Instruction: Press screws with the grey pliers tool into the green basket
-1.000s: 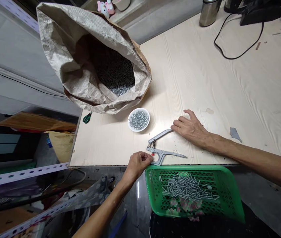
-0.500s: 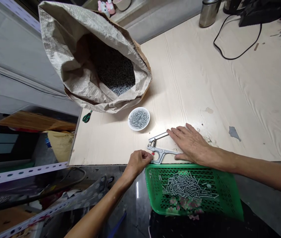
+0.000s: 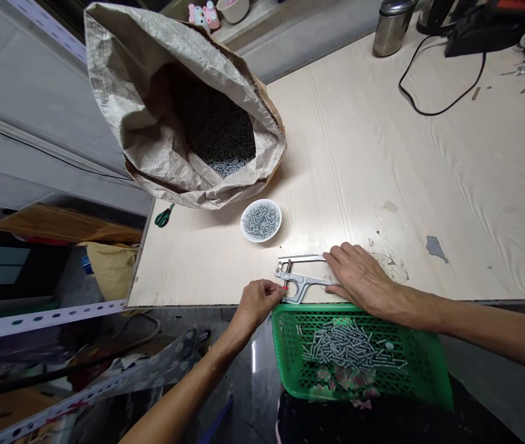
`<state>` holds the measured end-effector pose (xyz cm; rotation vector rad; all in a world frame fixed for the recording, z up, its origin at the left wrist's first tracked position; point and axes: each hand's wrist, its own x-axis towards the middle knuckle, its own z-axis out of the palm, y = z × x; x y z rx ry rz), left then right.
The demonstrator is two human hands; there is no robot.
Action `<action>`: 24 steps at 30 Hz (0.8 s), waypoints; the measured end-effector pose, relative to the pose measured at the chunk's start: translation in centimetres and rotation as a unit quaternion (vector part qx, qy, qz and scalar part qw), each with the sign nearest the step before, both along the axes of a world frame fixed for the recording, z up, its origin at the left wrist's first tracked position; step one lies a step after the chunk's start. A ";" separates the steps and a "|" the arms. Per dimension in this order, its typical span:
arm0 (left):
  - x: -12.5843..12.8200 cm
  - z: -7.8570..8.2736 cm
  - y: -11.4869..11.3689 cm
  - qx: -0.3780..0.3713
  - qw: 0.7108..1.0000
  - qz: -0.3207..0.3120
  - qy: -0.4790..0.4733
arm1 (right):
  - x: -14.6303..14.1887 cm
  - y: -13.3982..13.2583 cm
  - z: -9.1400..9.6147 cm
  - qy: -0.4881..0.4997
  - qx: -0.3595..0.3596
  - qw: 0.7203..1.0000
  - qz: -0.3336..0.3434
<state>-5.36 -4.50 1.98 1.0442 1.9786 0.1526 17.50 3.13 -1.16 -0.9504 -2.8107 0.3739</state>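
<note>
A grey metal hand press tool (image 3: 295,279) lies at the table's (image 3: 345,154) near edge, its two handles pointing right. My right hand (image 3: 359,276) is wrapped over both handles, squeezing them close together. My left hand (image 3: 256,303) is pinched at the tool's jaw, where a small red part shows; what its fingers hold is too small to make out. A small white bowl (image 3: 261,220) of silver screws sits just behind the tool. Below the table edge hangs a green plastic basket (image 3: 429,370) with several screws in it.
A large open paper sack (image 3: 151,142) full of screws stands at the table's back left. Green-handled scissors (image 3: 164,216) lie by the left edge. A steel cup (image 3: 389,24), a black cable (image 3: 433,92) and a dark device sit at the far right. Metal shelf rails run at lower left.
My right hand slid from the upper handle toward me and closed over both handles, bringing them together. My left hand stayed pinched at the jaw.
</note>
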 end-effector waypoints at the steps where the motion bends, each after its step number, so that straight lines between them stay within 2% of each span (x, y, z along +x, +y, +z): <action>1: 0.0 0.1 -0.3 0.005 1.000 -0.013 0.007 | 0.0 -0.1 -0.1 0.006 -0.001 1.000 0.001; 4: 0.7 0.5 -0.9 0.111 0.988 -0.072 0.082 | 0.0 -0.4 -0.3 0.009 -0.009 1.000 -0.005; 7: 2.2 0.2 -0.3 0.256 0.930 -0.212 0.158 | 0.0 -0.3 -0.3 -0.004 -0.002 1.000 -0.010; 9: 3.1 -0.4 1.1 0.296 0.887 -0.318 0.154 | -0.1 0.2 -0.2 -0.008 0.007 1.000 -0.006; 12: 3.7 -1.4 3.6 0.296 0.856 -0.407 0.121 | -0.6 1.1 0.0 -0.010 0.013 1.000 0.006; 16: 3.5 -1.4 5.6 0.258 0.838 -0.459 0.142 | -1.3 2.1 0.1 -0.008 0.011 1.000 0.015; 20: 3.8 -0.9 5.5 0.238 0.820 -0.488 0.180 | -1.5 1.9 -0.3 0.004 0.013 1.000 0.017; 24: 4.3 -1.3 4.9 0.242 0.822 -0.480 0.188 | -1.7 1.7 -1.0 0.010 0.021 0.999 0.033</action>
